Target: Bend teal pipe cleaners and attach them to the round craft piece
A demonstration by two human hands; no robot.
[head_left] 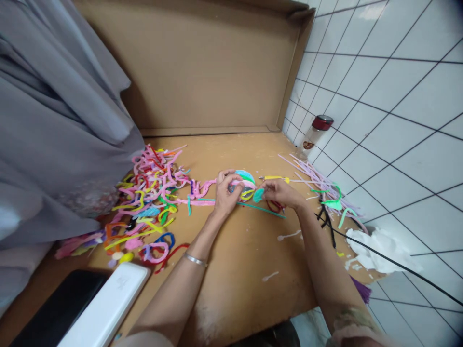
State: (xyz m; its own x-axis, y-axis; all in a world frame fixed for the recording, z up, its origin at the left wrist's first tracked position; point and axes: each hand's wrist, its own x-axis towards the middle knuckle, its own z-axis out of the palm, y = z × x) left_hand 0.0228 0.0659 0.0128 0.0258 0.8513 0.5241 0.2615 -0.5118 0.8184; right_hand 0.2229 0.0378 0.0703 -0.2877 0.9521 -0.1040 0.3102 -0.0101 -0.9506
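A round, multicoloured striped piece (pixel 246 177) in blue, green, pink and yellow lies at the middle of the table. My left hand (pixel 228 192) is closed on its left side, thumb and fingers pressed round it. Just right of it, my right hand (pixel 277 191) pinches a small teal disc (pixel 258 195), which is close to the striped piece. Beneath my right hand, partly covered, are red-handled scissors (pixel 275 206). A yellow-handled tool (pixel 277 179) lies behind that hand. A thin green stem (pixel 264 210) runs along the table in front of both hands.
Tangled coloured fuzzy stems (pixel 159 183) are heaped at the left. Lilac stems (pixel 314 176), a bottle (pixel 313 137) and white tissue (pixel 376 248) are at the right. A black cable (pixel 390 262) crosses there. A white box-like object (pixel 108 303) lies at the front left; cardboard (pixel 217 67) stands behind.
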